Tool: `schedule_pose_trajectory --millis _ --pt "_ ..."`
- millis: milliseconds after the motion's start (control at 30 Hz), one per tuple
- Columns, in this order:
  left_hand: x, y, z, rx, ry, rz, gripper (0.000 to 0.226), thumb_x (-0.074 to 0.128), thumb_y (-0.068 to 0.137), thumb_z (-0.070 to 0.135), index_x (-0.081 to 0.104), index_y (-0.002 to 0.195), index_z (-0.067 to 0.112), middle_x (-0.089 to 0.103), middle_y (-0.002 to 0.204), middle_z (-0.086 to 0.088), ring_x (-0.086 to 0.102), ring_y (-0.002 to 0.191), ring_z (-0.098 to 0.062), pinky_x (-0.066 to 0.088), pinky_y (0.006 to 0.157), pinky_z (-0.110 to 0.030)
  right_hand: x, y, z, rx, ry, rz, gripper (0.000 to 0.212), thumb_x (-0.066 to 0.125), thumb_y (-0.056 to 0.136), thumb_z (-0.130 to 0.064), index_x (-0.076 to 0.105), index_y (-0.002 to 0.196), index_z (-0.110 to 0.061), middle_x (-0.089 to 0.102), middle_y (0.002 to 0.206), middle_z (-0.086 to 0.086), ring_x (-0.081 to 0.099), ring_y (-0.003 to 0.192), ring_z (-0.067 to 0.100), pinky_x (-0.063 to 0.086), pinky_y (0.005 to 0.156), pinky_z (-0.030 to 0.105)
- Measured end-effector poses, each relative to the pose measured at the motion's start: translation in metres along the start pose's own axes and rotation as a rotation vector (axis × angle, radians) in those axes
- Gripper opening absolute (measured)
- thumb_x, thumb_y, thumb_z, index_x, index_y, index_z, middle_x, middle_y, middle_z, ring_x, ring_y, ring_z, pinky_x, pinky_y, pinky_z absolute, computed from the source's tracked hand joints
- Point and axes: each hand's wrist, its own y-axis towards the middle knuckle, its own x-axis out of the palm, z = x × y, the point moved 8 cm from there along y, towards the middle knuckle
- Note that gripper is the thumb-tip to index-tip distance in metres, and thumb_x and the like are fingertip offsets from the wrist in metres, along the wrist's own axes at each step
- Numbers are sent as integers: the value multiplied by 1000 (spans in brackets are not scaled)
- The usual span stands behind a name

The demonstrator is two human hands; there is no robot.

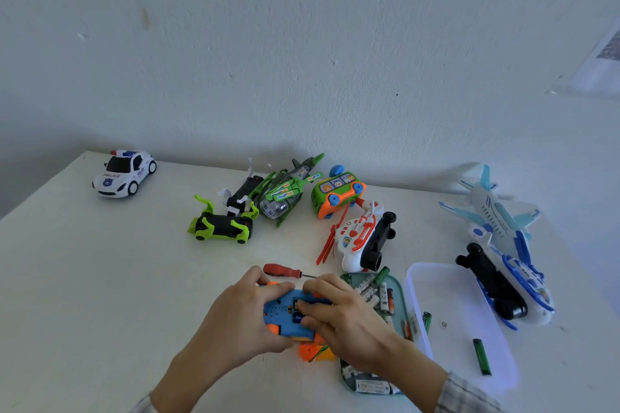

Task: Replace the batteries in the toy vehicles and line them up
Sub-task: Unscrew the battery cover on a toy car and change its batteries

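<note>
Toy car (285, 312), blue and orange, lies belly-up at lower centre, left hand (241, 318) gripping it while right hand (342, 315) fingers press a battery into its open bay. Only the police car (124, 173), upper left, stands apart; other toys remain jumbled, unaligned.

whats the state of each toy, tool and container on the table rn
blue toy: upside down, battery bay open
left hand: grips blue toy
right hand: fingers press a battery into the bay
police car: upright on wheels
airplane: on its side
screwdriver: lying unused
green tray: holds loose batteries
</note>
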Motion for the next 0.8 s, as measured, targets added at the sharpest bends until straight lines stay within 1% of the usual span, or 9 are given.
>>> schedule_pose_trajectory --millis 67,133,200,267,300,433,500,667,800 --pt "0 -1 -2 -6 -21 11 82 72 59 65 48 134 43 31 99 23 50 88 0 38 72 -7 0 1 6 71 116 -49 27 51 96 -33 71 98 -15 51 119 -4 44 111 9 44 93 27" --pt "-7 -3 -8 -31 -72 47 84 72 53 67 52 130 42 35 96 20 49 86 1 37 69 -7 -5 -1 19 268 417 -63 24 55 95 -31 73 91 -16 52 123 -12 44 116 0 44 96 25" --pt "-25 -7 -19 -72 -152 157 86 69 42 74 59 121 42 41 91 16 51 81 1 37 67 -9 -18 -7 39 428 600 109 15 58 93 -23 73 91 -20 55 119 -19 49 115 -1 43 95 19" --pt "-45 -13 -35 -127 -212 280 83 66 34 79 63 111 47 44 85 11 53 77 0 37 65 -12 -27 -17 52 489 494 251 12 61 91 -18 71 95 -23 58 108 -25 52 108 -2 43 93 20" --pt "-54 -14 -41 -147 -221 315 82 66 32 79 63 108 48 45 84 9 53 76 0 37 65 -14 -25 -19 54 492 363 205 12 63 90 -20 70 98 -24 58 103 -28 50 104 -3 42 93 24" --pt "-66 -20 -55 -211 -131 334 85 85 38 61 66 116 35 46 85 9 51 78 1 36 63 -15 28 -26 41 383 -148 -403 33 63 86 -39 62 116 -28 54 126 -12 40 117 13 25 104 34" --pt "-63 -23 -55 -223 -112 322 86 88 40 58 65 119 33 45 85 10 51 78 1 35 63 -14 42 -30 39 371 -272 -513 50 64 82 -45 53 129 -30 47 134 -5 35 123 19 20 103 35" --pt "-57 -27 -42 -180 -117 302 92 64 34 77 64 118 40 44 87 13 53 79 1 35 64 -12 50 -21 36 402 -288 -573 75 75 77 -33 35 142 -32 44 132 0 41 117 24 27 97 35" --pt "-59 -30 -36 -154 -50 325 80 71 42 67 66 116 37 41 88 16 54 73 -1 35 61 -11 37 -18 36 573 -80 -476 36 61 87 -7 52 118 -23 49 109 1 54 91 19 48 77 33"
